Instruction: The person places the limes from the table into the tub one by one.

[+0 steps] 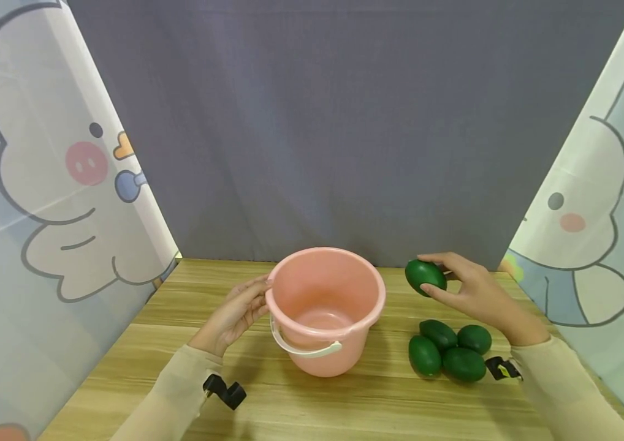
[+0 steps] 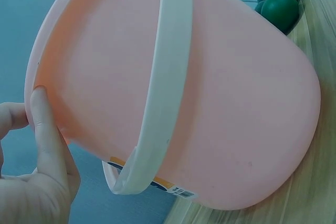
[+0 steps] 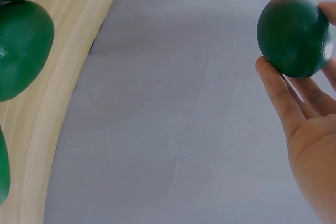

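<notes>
A pink bucket (image 1: 325, 355) with a white handle (image 1: 312, 351) stands upright on the table, its inside bare in the head view. My left hand (image 1: 243, 312) pinches its rim at the left side; in the left wrist view the fingertips (image 2: 41, 98) lie right at the rim's lip. To the right of the bucket, my right hand (image 1: 469, 288) holds a dark green, smooth avocado (image 1: 422, 277) between thumb and fingers, raised over the table. Several more avocados (image 1: 463, 364) lie bunched together below that hand.
The wooden table (image 1: 290, 410) ends at the back against a grey cloth (image 1: 345, 135). Cartoon-printed curtains (image 1: 41, 184) hang at both sides. Each sleeve carries a small black clip (image 1: 225, 392) near the wrist.
</notes>
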A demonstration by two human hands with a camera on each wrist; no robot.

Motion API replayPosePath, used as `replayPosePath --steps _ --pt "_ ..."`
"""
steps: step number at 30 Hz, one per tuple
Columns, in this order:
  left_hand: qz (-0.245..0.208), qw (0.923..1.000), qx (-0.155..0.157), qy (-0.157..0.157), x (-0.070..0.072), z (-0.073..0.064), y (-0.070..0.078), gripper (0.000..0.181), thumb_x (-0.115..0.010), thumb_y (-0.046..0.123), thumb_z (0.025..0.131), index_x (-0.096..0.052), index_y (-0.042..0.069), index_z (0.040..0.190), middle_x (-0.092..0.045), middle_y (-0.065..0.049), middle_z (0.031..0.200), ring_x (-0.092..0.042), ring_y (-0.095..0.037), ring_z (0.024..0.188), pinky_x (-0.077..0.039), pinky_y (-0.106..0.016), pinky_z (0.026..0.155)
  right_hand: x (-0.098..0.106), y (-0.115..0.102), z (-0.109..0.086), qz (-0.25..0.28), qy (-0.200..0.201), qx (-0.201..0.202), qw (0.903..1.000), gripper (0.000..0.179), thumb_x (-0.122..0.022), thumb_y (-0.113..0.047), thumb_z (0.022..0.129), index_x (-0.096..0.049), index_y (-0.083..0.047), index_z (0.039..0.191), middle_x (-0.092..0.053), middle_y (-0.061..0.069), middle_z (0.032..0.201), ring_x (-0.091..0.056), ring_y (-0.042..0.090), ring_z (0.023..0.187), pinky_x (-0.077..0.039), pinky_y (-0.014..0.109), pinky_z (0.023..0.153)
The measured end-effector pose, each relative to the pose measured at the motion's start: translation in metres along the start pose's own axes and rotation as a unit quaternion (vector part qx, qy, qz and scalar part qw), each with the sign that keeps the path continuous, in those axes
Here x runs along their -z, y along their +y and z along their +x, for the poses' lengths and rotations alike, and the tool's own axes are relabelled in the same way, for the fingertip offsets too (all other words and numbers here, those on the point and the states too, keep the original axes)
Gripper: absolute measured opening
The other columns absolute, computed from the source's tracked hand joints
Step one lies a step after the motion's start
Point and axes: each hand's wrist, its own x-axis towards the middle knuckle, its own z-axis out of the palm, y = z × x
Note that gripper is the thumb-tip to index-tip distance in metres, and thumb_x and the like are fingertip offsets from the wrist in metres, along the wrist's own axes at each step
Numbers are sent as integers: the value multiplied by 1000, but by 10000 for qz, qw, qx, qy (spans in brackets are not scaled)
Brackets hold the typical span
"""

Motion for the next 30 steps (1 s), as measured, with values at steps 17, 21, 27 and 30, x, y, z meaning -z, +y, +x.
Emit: replayPosePath --steps 17,21,27,30 --pt "-29 10000 -16 47 1 -2 -1 54 -53 14 105 -33 -11 148 -62 -6 105 -63 -4 79 -57 -11 74 -7 -3 13 129 143 318 9993 64 -86 -5 78 -60 -9 136 -63 2 125 -63 10 100 -53 9 85" --pt "-77 10000 -37 28 1 -2 -2 53 -53 14 105 -34 -12 148 -63 -6 105 -63 -4 79 -57 -11 74 -10 -6 16 185 152 334 9992 64 -85 -5 79 -60 -10 137 -64 2 125 -63 9 101 -53 10 85" --pt "-124 9999 -50 33 1 -2 -1 52 -53 13 106 -34 -10 149 -63 -8 107 -64 -4 79 -58 -12 73 -13 -11 23 339 143 388 9986 63 -86 -7 79 -61 -9 137 -63 2 126 -63 10 103 -53 11 87" --pt "-128 9999 -47 33 1 -2 -1 51 -53 13 106 -35 -10 148 -63 -9 109 -65 -5 81 -58 -13 75 -16 -13 27 437 136 404 9981 63 -85 -7 79 -60 -8 137 -63 2 128 -63 10 104 -54 12 87"
